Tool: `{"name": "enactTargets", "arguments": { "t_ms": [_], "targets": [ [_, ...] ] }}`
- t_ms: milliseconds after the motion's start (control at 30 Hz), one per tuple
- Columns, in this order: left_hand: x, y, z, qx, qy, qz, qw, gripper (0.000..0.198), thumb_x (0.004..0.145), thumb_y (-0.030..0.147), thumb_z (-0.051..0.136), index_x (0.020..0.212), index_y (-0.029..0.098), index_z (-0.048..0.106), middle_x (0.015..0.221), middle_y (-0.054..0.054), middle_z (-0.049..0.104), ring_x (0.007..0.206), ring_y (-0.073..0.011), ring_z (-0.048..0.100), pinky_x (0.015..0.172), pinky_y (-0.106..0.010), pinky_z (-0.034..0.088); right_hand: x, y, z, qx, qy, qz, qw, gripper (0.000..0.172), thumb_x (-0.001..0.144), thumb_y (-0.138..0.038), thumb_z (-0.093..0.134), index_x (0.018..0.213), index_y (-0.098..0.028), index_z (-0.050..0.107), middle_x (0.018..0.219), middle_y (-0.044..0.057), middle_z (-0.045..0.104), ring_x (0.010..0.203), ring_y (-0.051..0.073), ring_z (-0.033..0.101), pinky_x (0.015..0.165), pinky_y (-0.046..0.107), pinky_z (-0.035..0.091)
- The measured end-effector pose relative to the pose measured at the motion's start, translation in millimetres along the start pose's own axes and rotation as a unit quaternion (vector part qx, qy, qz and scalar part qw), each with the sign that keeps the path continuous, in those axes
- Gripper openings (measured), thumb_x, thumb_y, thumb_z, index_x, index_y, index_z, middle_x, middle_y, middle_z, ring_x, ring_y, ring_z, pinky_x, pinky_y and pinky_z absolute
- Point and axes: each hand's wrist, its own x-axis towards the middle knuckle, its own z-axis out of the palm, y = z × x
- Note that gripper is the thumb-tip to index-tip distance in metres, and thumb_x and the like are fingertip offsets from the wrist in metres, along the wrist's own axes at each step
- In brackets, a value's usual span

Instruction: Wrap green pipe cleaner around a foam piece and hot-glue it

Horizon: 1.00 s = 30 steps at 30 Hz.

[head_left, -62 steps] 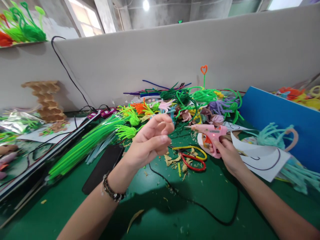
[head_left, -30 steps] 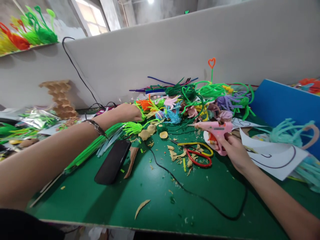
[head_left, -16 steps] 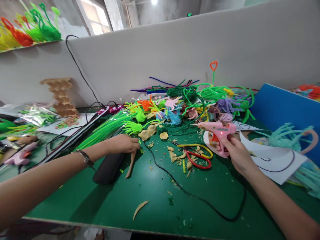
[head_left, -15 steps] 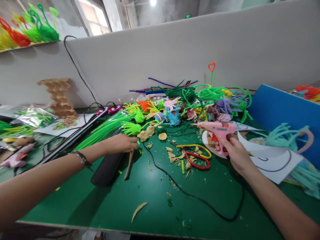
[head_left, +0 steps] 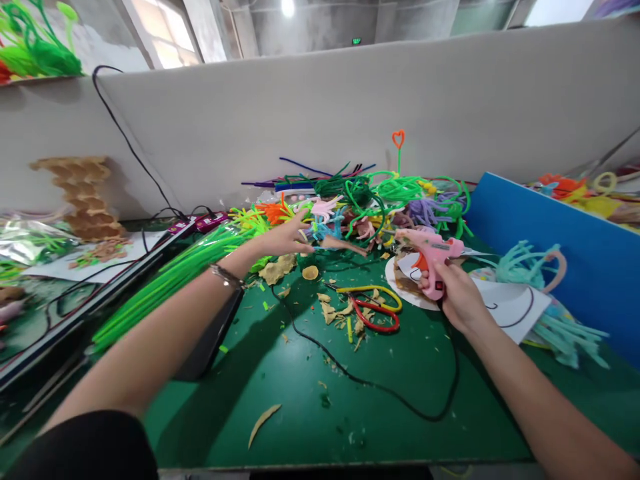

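Note:
My left hand [head_left: 287,239] reaches over the front of the pile of fuzzy pipe cleaners [head_left: 327,210], fingers stretched out and spread. Just beyond its fingertips is a thin brown stick-like piece [head_left: 346,245]; whether they still touch is unclear. My right hand [head_left: 457,293] is closed around the handle of a pink glue gun [head_left: 434,257], its nozzle pointing left and its orange trigger at my fingers. Below the gun lies a round white and brown piece [head_left: 413,293]. Scissors with yellow and red handles [head_left: 377,310] lie between my hands.
A black cord [head_left: 360,381] loops across the green table [head_left: 310,427]. Tan scraps [head_left: 277,270] lie near the scissors. Bundled green pipe cleaners [head_left: 165,287] and a dark flat object [head_left: 210,347] lie by my left forearm. A blue board [head_left: 540,240] stands at right, beside turquoise pipe cleaners [head_left: 530,267].
My left hand has moved forward and right from above the dark flat object and its fingers have opened. The brown piece is now at the pile. The glue gun stays in my right hand.

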Motion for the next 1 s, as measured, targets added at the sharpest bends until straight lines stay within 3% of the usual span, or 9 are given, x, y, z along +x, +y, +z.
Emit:
{"name": "enactTargets", "arguments": {
  "t_ms": [100,200,300,400,533,667,767,833,1000],
  "targets": [
    [1.6,11.5,30.6,-0.144,0.016,0.029,0.989,0.075,0.071,0.027,0.055,0.135,0.02,0.017,0.127,-0.018,0.042,0.086,-0.017,0.06,0.069,-0.027,0.047,-0.9,0.5,0.7,0.017,0.024,0.035,0.999,0.039,0.055,-0.055,0.066,0.063,-0.021,0.048,0.048,-0.005,0.049,0.041,0.009,0.046,0.042,0.024,0.04],
    [-10.1,18.8,47.1,-0.078,0.074,0.04,0.993,0.054,0.075,0.03,0.053,0.125,0.016,0.037,0.116,-0.014,0.048,0.093,-0.0203,0.055,0.078,-0.034,0.046,-2.9,-0.8,3.2,0.025,0.028,0.06,0.997,0.039,0.053,-0.053,0.068,0.065,-0.021,0.049,0.05,-0.005,0.05,0.043,0.01,0.047,0.044,0.025,0.041],
    [-25.1,28.3,57.9,-0.009,0.058,0.066,0.996,0.034,0.078,0.033,0.051,0.108,0.017,0.051,0.106,-0.009,0.052,0.099,-0.0216,0.052,0.086,-0.038,0.043,-4.4,-3.5,5.5,0.029,0.025,0.072,0.997,0.041,0.052,-0.052,0.069,0.068,-0.021,0.048,0.05,-0.005,0.05,0.043,0.01,0.047,0.043,0.025,0.04],
    [-35.2,41.7,69.3,0.009,0.013,0.105,0.994,0.041,0.078,0.038,0.053,0.111,0.015,0.049,0.11,-0.01,0.051,0.103,-0.0224,0.051,0.089,-0.037,0.042,-5.7,-5.9,6.8,0.032,0.02,0.076,0.996,0.042,0.05,-0.052,0.07,0.068,-0.021,0.047,0.05,-0.006,0.05,0.042,0.009,0.046,0.044,0.025,0.04],
    [-40.1,54.3,82.7,0.074,-0.013,0.06,0.995,0.05,0.076,0.048,0.052,0.111,0.013,0.049,0.108,-0.013,0.054,0.102,-0.0273,0.052,0.086,-0.041,0.043,-7.0,-7.1,7.4,0.028,0.015,0.075,0.997,0.042,0.051,-0.052,0.068,0.069,-0.021,0.047,0.049,-0.006,0.049,0.042,0.008,0.046,0.043,0.024,0.039],
    [-48.4,51.6,89.1,0.113,-0.04,0.039,0.992,0.054,0.074,0.047,0.055,0.114,0.012,0.047,0.108,-0.014,0.054,0.1,-0.03,0.054,0.083,-0.042,0.045,-7.8,-8.3,7.3,0.027,0.016,0.073,0.997,0.042,0.052,-0.052,0.068,0.07,-0.022,0.046,0.051,-0.006,0.05,0.041,0.008,0.045,0.042,0.024,0.039],
    [-57.1,44.1,86.5,0.084,-0.012,0.025,0.996,0.055,0.077,0.046,0.052,0.121,0.014,0.041,0.117,-0.014,0.05,0.099,-0.0269,0.055,0.079,-0.038,0.047,-8.2,-9.0,7.2,0.027,0.018,0.076,0.997,0.042,0.052,-0.053,0.068,0.07,-0.022,0.047,0.051,-0.006,0.05,0.042,0.009,0.046,0.042,0.025,0.039],
    [-61.6,40.1,82.3,0.063,0.0,0.01,0.998,0.048,0.08,0.043,0.048,0.118,0.016,0.043,0.115,-0.013,0.052,0.093,-0.0237,0.058,0.074,-0.035,0.048,-8.2,-8.7,7.3,0.024,0.016,0.08,0.996,0.042,0.052,-0.053,0.068,0.069,-0.021,0.047,0.05,-0.005,0.05,0.042,0.01,0.047,0.042,0.026,0.039],
    [-69.0,40.6,75.9,-0.04,-0.067,0.026,0.997,0.025,0.083,0.034,0.043,0.098,0.018,0.056,0.093,-0.005,0.063,0.076,-0.0169,0.06,0.066,-0.029,0.046,-7.4,-6.7,8.8,0.012,0.011,0.083,0.996,0.038,0.055,-0.052,0.067,0.066,-0.023,0.046,0.049,-0.004,0.049,0.043,0.013,0.047,0.044,0.029,0.039]
  ]
}}
